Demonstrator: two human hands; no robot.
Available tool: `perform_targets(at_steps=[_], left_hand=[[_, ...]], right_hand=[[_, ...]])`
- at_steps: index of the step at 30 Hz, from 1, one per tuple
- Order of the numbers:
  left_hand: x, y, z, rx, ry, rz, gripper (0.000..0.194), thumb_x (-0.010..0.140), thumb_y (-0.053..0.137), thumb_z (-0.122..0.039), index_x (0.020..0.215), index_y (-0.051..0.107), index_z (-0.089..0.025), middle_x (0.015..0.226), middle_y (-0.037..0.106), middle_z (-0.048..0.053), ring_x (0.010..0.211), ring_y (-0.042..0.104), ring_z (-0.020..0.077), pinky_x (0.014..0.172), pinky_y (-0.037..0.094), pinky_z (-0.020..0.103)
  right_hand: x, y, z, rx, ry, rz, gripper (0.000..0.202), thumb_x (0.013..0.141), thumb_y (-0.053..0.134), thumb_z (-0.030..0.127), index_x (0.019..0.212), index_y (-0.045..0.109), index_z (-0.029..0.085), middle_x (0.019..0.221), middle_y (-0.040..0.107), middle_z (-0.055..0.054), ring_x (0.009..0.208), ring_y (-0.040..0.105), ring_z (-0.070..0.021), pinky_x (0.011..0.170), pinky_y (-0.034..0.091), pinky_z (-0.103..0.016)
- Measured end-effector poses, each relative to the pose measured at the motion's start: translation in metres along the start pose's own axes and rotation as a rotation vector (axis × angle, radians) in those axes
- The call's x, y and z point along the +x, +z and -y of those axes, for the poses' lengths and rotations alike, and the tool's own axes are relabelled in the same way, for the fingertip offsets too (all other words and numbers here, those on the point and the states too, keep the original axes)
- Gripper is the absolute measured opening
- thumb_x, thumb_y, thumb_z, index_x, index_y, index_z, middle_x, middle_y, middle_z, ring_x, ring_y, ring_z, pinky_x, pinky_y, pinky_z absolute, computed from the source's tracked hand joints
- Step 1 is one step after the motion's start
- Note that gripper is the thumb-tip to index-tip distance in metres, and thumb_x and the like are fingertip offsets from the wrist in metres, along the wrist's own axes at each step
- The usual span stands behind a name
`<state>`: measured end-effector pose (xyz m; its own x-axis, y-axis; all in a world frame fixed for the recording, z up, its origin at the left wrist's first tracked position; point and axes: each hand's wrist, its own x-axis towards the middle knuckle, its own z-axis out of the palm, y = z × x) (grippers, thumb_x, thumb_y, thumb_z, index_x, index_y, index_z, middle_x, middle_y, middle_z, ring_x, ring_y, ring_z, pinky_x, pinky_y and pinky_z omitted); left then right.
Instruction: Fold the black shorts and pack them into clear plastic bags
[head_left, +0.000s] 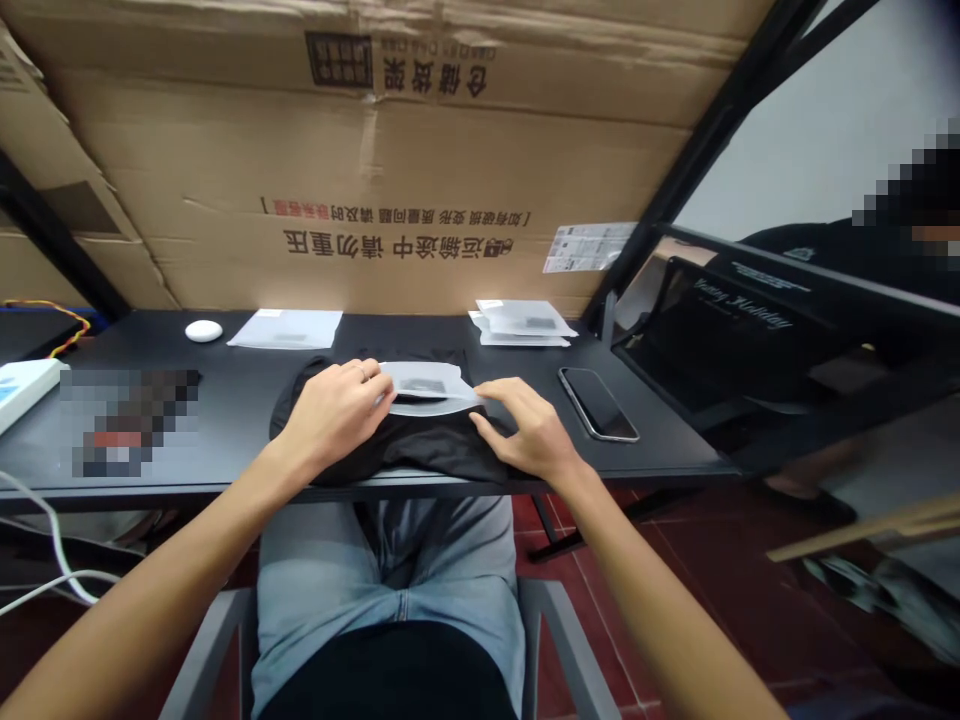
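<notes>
A translucent white plastic bag (431, 383) lies over black cloth (420, 448) at the desk's front edge, its mouth parted toward me. My left hand (340, 408) grips the bag's left end, fingers curled round it. On the other side, my right hand (529, 425) pinches the bag's right corner between thumb and fingers. The black cloth spreads beneath the bag and under both hands.
Flat white bags (289, 329) lie at the back left, with more stacked bags (525, 322) at the back right. A phone (598, 404) rests right of my hands. A white oval object (204, 331) and a cardboard sheet (360, 150) stand behind. Another person (825, 245) is at the right.
</notes>
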<state>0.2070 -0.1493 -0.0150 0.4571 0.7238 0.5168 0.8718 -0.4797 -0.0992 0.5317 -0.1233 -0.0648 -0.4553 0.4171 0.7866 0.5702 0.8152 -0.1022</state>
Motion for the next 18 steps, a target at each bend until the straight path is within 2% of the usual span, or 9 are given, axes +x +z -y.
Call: perform_targets(at_steps=[3, 6, 9, 11, 14, 16, 18], left_hand=[[0.004, -0.001, -0.003, -0.025, -0.076, -0.072, 0.028, 0.116, 0.055, -0.032, 0.104, 0.078, -0.024, 0.111, 0.08, 0.008, 0.1, 0.076, 0.0241, 0.077, 0.052, 0.037], [0.007, -0.005, -0.006, -0.069, -0.113, -0.091, 0.027, 0.116, 0.056, -0.035, 0.104, 0.078, -0.024, 0.113, 0.081, 0.008, 0.102, 0.076, 0.0245, 0.075, 0.051, 0.036], [0.007, -0.01, -0.008, -0.121, -0.181, -0.071, 0.025, 0.114, 0.059, -0.041, 0.106, 0.077, -0.025, 0.114, 0.081, 0.008, 0.104, 0.077, 0.0259, 0.076, 0.05, 0.035], [0.007, -0.013, -0.004, -0.159, -0.286, -0.029, 0.03, 0.111, 0.064, -0.052, 0.119, 0.077, -0.027, 0.108, 0.082, 0.006, 0.1, 0.078, 0.0274, 0.078, 0.051, 0.036], [0.007, -0.012, 0.01, -0.244, -0.52, 0.084, 0.049, 0.107, 0.064, -0.066, 0.138, 0.071, -0.028, 0.088, 0.081, 0.004, 0.091, 0.079, 0.0315, 0.081, 0.053, 0.038], [0.007, -0.005, 0.023, -0.397, -0.628, 0.194, 0.05, 0.106, 0.064, -0.066, 0.136, 0.07, -0.027, 0.079, 0.08, 0.003, 0.086, 0.081, 0.0324, 0.08, 0.056, 0.039], [0.007, 0.005, 0.032, -0.619, -0.673, 0.29, 0.048, 0.102, 0.07, -0.061, 0.132, 0.071, -0.024, 0.075, 0.08, 0.003, 0.077, 0.081, 0.0308, 0.075, 0.059, 0.038]], right_hand=[[0.013, 0.002, 0.021, -0.055, -0.166, -0.025, 0.03, 0.107, 0.073, 0.016, 0.137, 0.073, 0.022, 0.114, 0.087, -0.011, 0.108, 0.084, -0.0286, 0.102, 0.072, -0.046], [0.036, 0.015, 0.046, -0.107, -0.276, 0.11, 0.031, 0.112, 0.061, 0.01, 0.138, 0.073, 0.021, 0.116, 0.087, -0.01, 0.111, 0.085, -0.0254, 0.105, 0.071, -0.041], [0.062, 0.032, 0.066, -0.244, -0.212, 0.328, 0.033, 0.114, 0.05, 0.005, 0.137, 0.073, 0.012, 0.132, 0.084, -0.018, 0.123, 0.082, -0.0282, 0.11, 0.068, -0.042], [0.075, 0.041, 0.074, -0.33, -0.126, 0.478, 0.037, 0.111, 0.05, 0.002, 0.142, 0.07, 0.007, 0.139, 0.081, -0.022, 0.129, 0.08, -0.0307, 0.112, 0.066, -0.043], [0.084, 0.047, 0.08, -0.414, -0.009, 0.647, 0.045, 0.105, 0.054, -0.002, 0.147, 0.066, 0.005, 0.131, 0.082, -0.022, 0.122, 0.081, -0.0323, 0.105, 0.066, -0.041], [0.085, 0.049, 0.082, -0.445, 0.035, 0.714, 0.046, 0.104, 0.055, -0.003, 0.147, 0.066, 0.007, 0.124, 0.083, -0.021, 0.114, 0.083, -0.0324, 0.096, 0.066, -0.04], [0.085, 0.05, 0.081, -0.448, 0.04, 0.74, 0.042, 0.105, 0.054, -0.001, 0.143, 0.069, 0.008, 0.12, 0.084, -0.021, 0.11, 0.084, -0.0326, 0.092, 0.065, -0.039]])
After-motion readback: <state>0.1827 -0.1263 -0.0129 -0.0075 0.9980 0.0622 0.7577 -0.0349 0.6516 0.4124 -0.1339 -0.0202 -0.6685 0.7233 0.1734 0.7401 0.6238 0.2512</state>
